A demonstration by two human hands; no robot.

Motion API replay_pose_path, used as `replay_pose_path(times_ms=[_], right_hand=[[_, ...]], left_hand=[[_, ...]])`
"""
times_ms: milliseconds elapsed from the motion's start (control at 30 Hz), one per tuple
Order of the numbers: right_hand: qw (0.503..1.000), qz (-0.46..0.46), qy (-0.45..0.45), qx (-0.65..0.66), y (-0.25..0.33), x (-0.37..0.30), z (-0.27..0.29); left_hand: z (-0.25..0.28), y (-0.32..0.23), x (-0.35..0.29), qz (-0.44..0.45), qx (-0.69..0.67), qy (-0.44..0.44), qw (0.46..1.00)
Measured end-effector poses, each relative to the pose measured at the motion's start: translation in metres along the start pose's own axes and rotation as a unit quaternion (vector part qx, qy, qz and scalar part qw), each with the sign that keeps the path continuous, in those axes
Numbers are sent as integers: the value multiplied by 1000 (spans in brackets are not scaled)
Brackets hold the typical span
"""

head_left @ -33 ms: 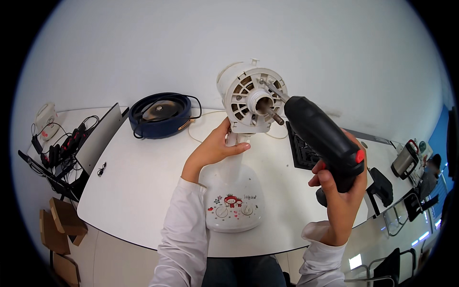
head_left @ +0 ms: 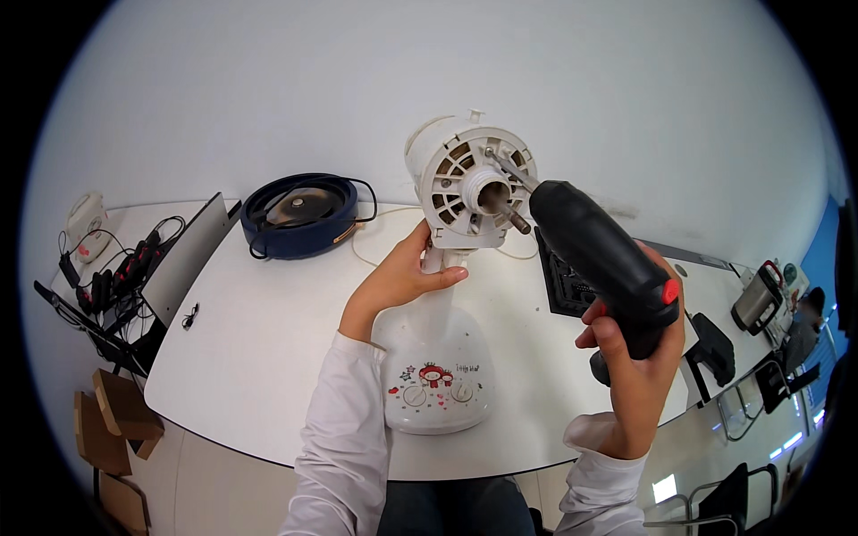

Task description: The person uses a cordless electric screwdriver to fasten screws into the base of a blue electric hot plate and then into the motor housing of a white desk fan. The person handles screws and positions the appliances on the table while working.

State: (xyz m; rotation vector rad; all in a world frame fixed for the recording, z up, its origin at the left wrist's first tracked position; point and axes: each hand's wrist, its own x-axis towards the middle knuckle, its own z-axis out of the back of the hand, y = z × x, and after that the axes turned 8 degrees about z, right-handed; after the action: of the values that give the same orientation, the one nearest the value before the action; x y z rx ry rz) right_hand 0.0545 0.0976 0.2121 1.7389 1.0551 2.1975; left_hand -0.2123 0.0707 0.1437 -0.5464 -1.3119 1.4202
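Observation:
A white electric fan (head_left: 447, 179) stands on the table without blades or a grille, so its slotted motor face, threaded collar and metal shaft are bare. Its base (head_left: 438, 413) carries two dials and a red cartoon print. My left hand (head_left: 399, 275) is wrapped round the fan's neck just under the motor housing. In my right hand (head_left: 657, 344) is a black cordless screwdriver (head_left: 603, 255) with a red button. Its long bit (head_left: 517, 170) slants up to a screw (head_left: 490, 152) at the upper part of the motor face, and the tip appears to touch it.
Back left on the table (head_left: 268, 357) sits a round dark-blue appliance (head_left: 302, 214) with a handle. A black bit case (head_left: 565, 277) lies partly behind the screwdriver. Cables and tools (head_left: 125, 277) crowd the left side. At right are a black case (head_left: 710, 348) and a metal kettle (head_left: 756, 297).
The screwdriver's body has shifted very slightly to the left. My left hand and the fan have stayed in place.

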Motion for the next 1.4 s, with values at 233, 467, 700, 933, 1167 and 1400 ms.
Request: replay_pose_path(times_ms=[233,467,700,933,1167,1400], right_hand=[[999,-22,7,-33,-2,3,-2],[999,3,-6,-32,-1,-1,-2],[999,8,-4,-30,-3,1,-6],[999,15,-3,-46,-2,3,-6],[992,30,26,-124,11,7,-4],[976,47,55,-204,36,18,-7]], left_hand=[[1,4,0,-10,-13,0,1000],[0,3,0,-9,-22,-1,1000],[0,5,0,-6,-22,1,1000],[1,6,1,-15,-19,3,1000],[-1,2,0,-4,-13,-5,1000],[-3,4,0,-31,-11,-32,999]])
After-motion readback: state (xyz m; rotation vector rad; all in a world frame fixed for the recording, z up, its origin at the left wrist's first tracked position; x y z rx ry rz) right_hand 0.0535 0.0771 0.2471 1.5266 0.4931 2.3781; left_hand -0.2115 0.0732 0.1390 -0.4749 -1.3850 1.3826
